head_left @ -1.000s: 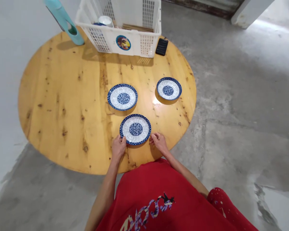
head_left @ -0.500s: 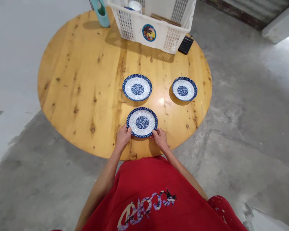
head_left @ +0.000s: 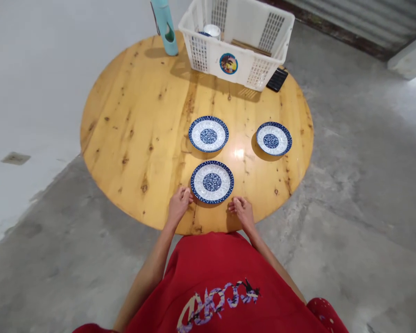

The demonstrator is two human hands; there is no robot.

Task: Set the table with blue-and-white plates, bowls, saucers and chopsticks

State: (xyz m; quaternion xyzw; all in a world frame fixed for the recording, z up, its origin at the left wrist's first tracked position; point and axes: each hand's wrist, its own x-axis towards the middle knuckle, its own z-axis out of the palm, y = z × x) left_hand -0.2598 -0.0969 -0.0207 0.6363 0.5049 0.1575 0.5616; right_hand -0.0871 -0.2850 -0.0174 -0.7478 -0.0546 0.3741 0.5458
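Observation:
In the head view, a round blue-and-white plate lies flat near the front edge of the table. My left hand is just off its lower left rim, fingers loosely bent and holding nothing. On the other side, my right hand hovers a little apart from the lower right rim, its fingers slightly curled and empty. A second plate with the same pattern sits directly behind the first. To the right stands a smaller, deeper-looking patterned dish.
A white plastic basket stands at the back of the round wooden table, with a white cup and brown sticks inside. Left of it is a light-blue bottle; a black phone-like object lies by its right corner.
Both hands have let go of the near plate and drawn slightly away from its rim. The plate stays in place before the other one. The view has tilted up and left.

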